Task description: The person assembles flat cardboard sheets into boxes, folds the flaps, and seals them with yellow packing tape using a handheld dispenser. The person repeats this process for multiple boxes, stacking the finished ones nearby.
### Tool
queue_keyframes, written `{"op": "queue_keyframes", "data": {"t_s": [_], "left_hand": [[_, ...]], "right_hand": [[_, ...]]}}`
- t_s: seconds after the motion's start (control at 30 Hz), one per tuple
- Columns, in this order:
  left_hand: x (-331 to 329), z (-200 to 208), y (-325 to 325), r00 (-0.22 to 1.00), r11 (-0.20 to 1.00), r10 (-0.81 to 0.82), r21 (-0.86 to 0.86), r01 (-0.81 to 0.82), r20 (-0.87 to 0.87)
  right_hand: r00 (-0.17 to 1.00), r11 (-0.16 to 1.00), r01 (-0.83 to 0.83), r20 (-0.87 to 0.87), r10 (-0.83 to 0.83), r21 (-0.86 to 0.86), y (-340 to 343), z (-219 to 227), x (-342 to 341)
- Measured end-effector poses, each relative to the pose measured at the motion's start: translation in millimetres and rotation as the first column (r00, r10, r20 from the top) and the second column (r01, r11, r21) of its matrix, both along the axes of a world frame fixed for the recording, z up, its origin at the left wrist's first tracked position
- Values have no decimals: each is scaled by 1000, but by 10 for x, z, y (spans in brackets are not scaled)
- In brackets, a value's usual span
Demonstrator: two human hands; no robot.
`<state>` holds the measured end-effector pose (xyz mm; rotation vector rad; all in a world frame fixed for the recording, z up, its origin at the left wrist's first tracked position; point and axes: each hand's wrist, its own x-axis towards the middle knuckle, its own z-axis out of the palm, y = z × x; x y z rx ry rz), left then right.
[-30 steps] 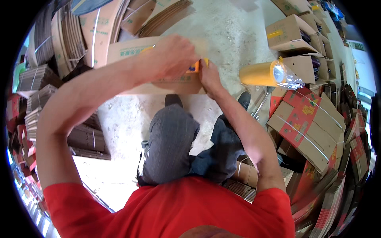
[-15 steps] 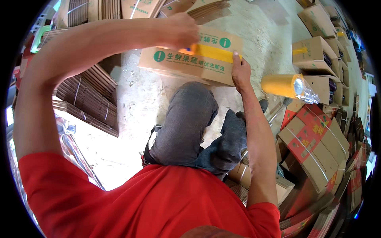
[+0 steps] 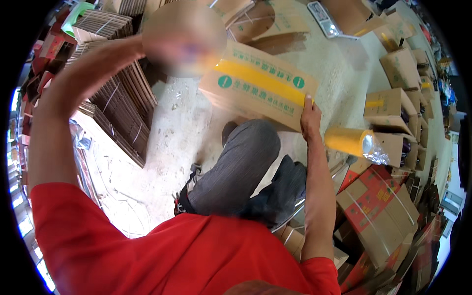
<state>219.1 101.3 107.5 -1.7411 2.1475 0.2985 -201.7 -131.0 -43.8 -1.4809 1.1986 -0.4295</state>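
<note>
A closed cardboard box [image 3: 255, 101] with green print sits tilted before my knees. Yellow packing tape [image 3: 265, 78] runs along its top, reaching the right end. My right hand [image 3: 310, 118] grips that end, thumb on the top and fingers against the side. At the box's far left end is my left hand [image 3: 172, 39], heavily blurred. It is closed round an orange and blue tape dispenser [image 3: 206, 61], of which only smeared colour shows; the tape leads to it.
To the right lies a yellow stack of tape rolls [image 3: 344, 140] in torn clear wrap. Folded cartons [image 3: 123, 108] stand bundled at left, more bundles [image 3: 378, 211] at lower right. Open boxes [image 3: 388, 108] line the right side. A grey scale-like device [image 3: 324, 19] is at the back.
My left hand has moved left along the box to its far left end, and the yellow tape now shows along more of the top. The view has shifted, and the box is angled more.
</note>
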Motion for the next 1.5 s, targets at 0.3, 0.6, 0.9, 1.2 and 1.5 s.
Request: {"op": "queue_keyframes", "data": {"t_s": [0.3,0.6,0.9,1.2,1.5], "left_hand": [[-552,-954,634,868,895,8,-383,-227,-496],[-843,-1848,751,707,779,-30,-459,-426,-707],[-811,-2943,779,696,836,135,-296,-462,-706],[-808,-2436,550,844,895,250,-220,-389,-475],[-979,-3034,-1,878,819,477,386,-426,-44]], "right_hand": [[994,993,-110,29,108,42,-553,-72,-528],[993,981,-80,-73,94,178,-748,31,-709],[990,956,78,-134,-40,284,-578,252,-542],[996,931,-16,-71,45,364,-855,152,-652],[996,970,-1,-86,23,245,-862,81,-714]]}}
